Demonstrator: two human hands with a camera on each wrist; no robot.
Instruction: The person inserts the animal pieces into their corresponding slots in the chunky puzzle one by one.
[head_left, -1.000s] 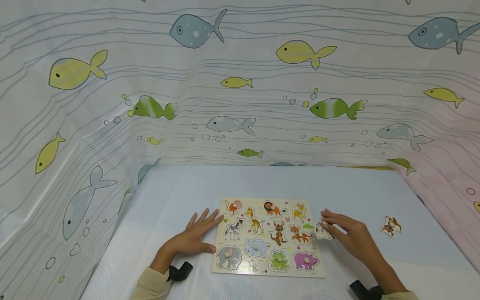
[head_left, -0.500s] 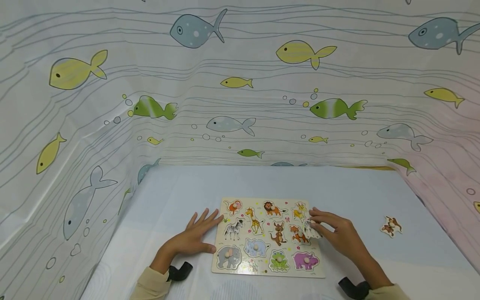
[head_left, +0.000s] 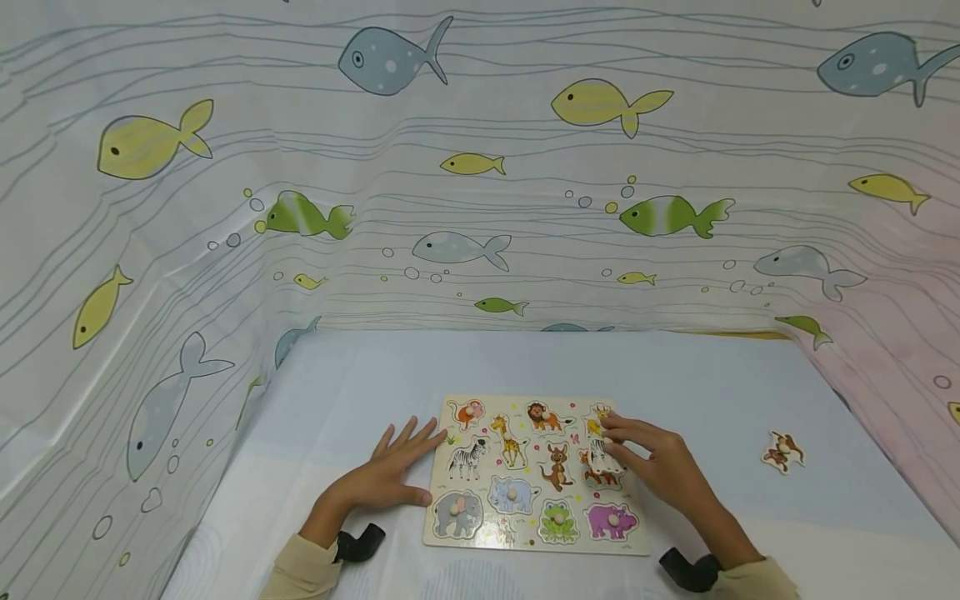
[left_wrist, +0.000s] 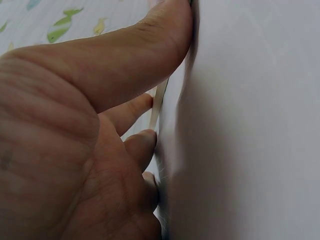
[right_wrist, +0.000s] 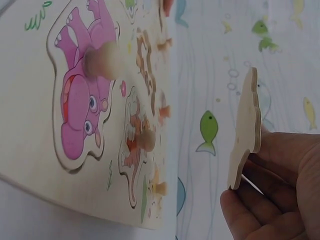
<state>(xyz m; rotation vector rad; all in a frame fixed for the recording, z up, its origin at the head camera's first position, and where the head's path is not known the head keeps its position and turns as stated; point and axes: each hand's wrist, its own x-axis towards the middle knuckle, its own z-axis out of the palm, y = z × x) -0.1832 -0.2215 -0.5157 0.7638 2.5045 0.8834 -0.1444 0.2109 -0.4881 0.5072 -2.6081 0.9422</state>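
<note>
A wooden animal puzzle board [head_left: 517, 533] lies on the table in the head view. My right hand [head_left: 660, 462] pinches a zebra puzzle piece [head_left: 600, 456] above the board's right side, where it overlaps the tiger piece [head_left: 600, 479]. The right wrist view shows the bare wooden back of the zebra piece [right_wrist: 245, 127], tilted and apart from the board. My left hand [head_left: 390, 475] lies with fingers spread at the board's left edge, fingertips and thumb right at the rim. A printed zebra [head_left: 468, 459] without a knob shows at the board's left.
A brown-and-white animal piece [head_left: 782, 452] lies on the table to the right of the board. Pieces with knobs, such as the elephant [head_left: 468, 517], frog [head_left: 558, 525] and hippo [head_left: 611, 522], sit in the board. A fish-patterned cloth [head_left: 465, 200] hangs around the table.
My right hand has moved left with the zebra piece, from beside the board's right edge to above its right part. The left hand and the board have stayed in place.
</note>
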